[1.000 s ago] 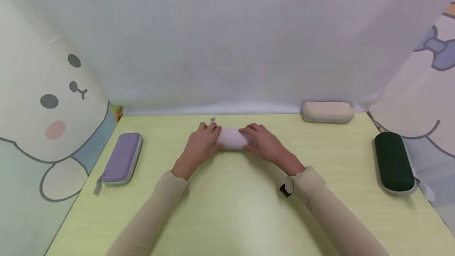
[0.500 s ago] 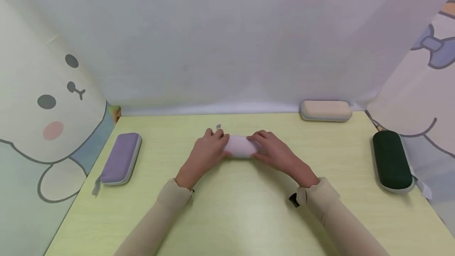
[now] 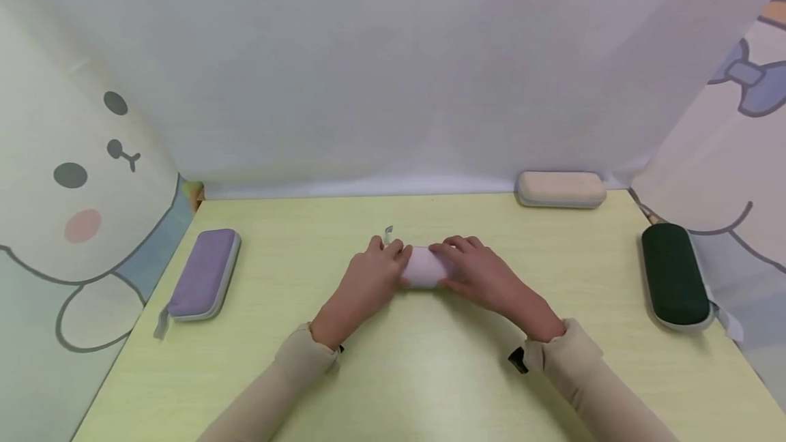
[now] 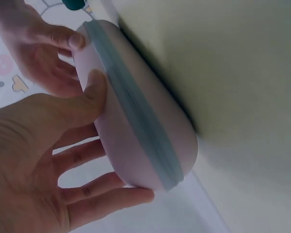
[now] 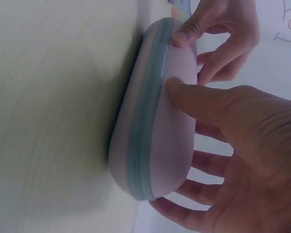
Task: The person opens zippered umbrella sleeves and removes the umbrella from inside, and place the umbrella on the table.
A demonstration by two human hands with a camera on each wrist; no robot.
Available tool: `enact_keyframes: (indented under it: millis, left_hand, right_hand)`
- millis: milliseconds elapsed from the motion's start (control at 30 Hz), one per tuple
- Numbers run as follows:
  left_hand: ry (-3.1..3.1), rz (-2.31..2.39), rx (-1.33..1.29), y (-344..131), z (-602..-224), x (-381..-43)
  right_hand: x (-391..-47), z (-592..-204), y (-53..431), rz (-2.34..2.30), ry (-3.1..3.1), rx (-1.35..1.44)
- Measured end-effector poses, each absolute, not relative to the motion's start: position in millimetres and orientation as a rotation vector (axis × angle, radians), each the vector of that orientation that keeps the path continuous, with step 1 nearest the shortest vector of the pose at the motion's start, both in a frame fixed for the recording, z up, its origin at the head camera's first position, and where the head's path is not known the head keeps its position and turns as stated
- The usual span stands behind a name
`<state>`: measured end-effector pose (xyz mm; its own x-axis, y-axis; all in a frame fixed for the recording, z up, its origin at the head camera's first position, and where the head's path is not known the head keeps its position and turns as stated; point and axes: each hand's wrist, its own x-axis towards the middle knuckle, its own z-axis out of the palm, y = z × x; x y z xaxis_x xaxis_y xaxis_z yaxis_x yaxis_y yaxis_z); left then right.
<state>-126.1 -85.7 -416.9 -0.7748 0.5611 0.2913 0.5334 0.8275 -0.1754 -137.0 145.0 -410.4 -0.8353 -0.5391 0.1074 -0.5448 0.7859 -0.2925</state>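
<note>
A pale pink zippered glasses case point(image 3: 424, 268) lies level on the table in the head view, between the two hands. My left hand point(image 3: 370, 278) grips its left end, and my right hand point(image 3: 488, 280) holds the right end. In the left wrist view, the left thumb point(image 4: 94, 94) presses the near side above the grey-green zip band point(image 4: 140, 119), while the fingers reach over the far side. Seen from the right wrist, the right thumb point(image 5: 189, 97) lies on the same side, its fingers behind the case. A small zip tab point(image 3: 388, 232) sticks out beyond the left fingers.
On the pale wooden table point(image 3: 417, 374), a purple zippered case point(image 3: 204, 273) lies at left. A cream case point(image 3: 561, 189) stands at the back right, and a dark green one point(image 3: 675, 275) near the right edge. A white curtain point(image 3: 368, 74) hangs behind.
Both hands have moved the pink glasses case toward the person and slightly right, keeping their grip on its ends. The other cases stay in place on the table.
</note>
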Motion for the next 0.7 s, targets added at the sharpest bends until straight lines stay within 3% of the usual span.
enact_keyframes:
  millis: [700]
  left_hand:
    - [-2.983, -0.537, -0.559, -112, -401, -126]
  right_hand:
    - [-126, -416, 141, 0.357, -2.891, 0.854]
